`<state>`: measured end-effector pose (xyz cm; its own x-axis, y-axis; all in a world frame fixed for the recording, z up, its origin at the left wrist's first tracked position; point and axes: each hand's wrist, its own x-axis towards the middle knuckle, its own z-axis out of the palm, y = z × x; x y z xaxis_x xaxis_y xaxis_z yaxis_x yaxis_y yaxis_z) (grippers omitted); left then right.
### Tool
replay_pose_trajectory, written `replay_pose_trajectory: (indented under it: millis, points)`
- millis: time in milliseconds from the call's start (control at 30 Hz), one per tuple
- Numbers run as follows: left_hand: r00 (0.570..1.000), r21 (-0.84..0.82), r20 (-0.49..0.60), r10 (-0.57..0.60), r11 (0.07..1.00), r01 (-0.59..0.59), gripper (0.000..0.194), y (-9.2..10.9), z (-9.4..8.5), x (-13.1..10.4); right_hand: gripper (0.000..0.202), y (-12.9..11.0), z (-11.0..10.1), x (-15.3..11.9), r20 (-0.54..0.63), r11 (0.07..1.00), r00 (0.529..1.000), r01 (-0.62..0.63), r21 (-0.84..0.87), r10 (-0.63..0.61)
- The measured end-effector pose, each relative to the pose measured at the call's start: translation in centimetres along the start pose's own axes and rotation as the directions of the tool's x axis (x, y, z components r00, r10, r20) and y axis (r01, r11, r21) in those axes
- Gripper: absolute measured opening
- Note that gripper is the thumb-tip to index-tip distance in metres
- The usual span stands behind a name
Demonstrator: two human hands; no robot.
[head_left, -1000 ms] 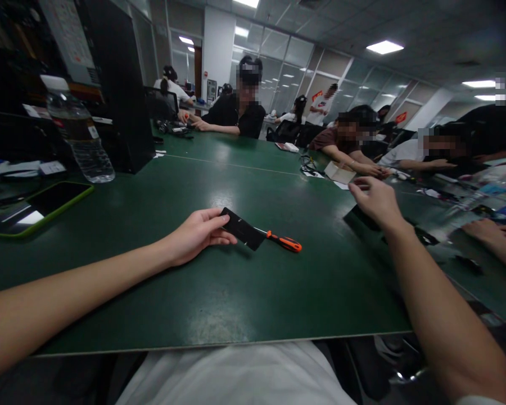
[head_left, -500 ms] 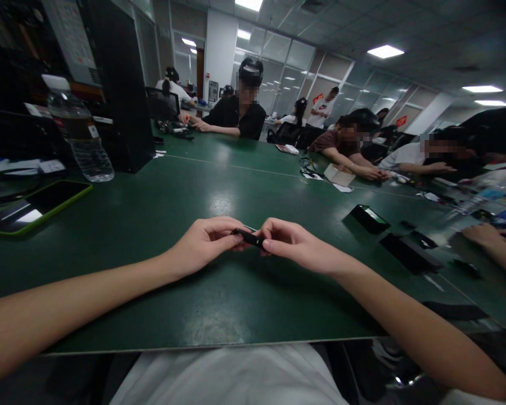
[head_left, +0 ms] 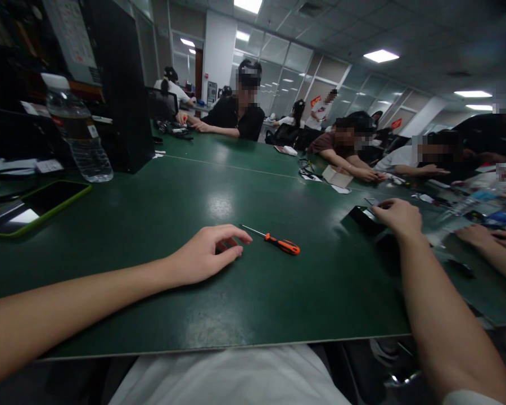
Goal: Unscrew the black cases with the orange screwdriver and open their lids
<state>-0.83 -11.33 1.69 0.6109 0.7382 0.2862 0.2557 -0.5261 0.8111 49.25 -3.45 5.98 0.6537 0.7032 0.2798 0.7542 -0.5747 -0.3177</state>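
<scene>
My left hand point(head_left: 206, 253) rests on the green table, its fingers loosely curved and apart from the thumb, with nothing between them. Just right of its fingertips lies a screwdriver point(head_left: 283, 244) with an orange and black handle, its thin shaft pointing towards the far left. Reached out to the right, my right hand point(head_left: 400, 217) is over an open black box point(head_left: 362, 217). Its thumb and fingers are drawn together at the box's far edge. Whatever they pinch is too small and dark to name.
Left stand a water bottle point(head_left: 80, 129) and a phone point(head_left: 37, 208) in a green case, near a black computer case point(head_left: 118, 84). Another dark box point(head_left: 388, 247) sits below my right wrist. A co-worker's hands point(head_left: 480, 236) rest at the right. An open carton point(head_left: 337, 177) lies farther back.
The small black piece has left my left fingers. My right hand has moved right to the black box. The screwdriver, hidden behind my hands before, now shows on the table.
</scene>
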Motion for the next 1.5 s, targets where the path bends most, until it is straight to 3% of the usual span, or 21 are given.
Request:
replay_pose_trajectory:
  millis: [200, 533, 1233, 1500]
  points:
    - [0.998, 0.035, 0.023, 0.055, 0.998, -0.056, 0.023, -0.1, -0.2, -0.3, 0.043, 1.3, 1.4, 1.1, 0.086, 0.989, 0.996, -0.013, -0.15, 0.026]
    - [0.997, 0.049, 0.032, 0.066, 0.997, -0.067, 0.022, -0.2, -0.1, -0.3, 0.044, 1.1, 0.8, 1.2, 0.17, 0.961, 0.985, 0.052, -0.273, -0.005]
    - [0.994, 0.082, 0.061, 0.095, 0.992, -0.1, 0.019, 0.2, -0.3, -0.3, 0.045, 1.3, 0.6, 2.0, 0.225, 0.939, 0.974, 0.069, -0.337, 0.009]
    - [0.991, 0.082, 0.084, 0.105, 0.99, -0.112, 0.019, 0.2, -0.4, -0.3, 0.03, 2.5, 1.9, 3.6, 0.245, 0.93, 0.955, 0.238, -0.28, -0.17]
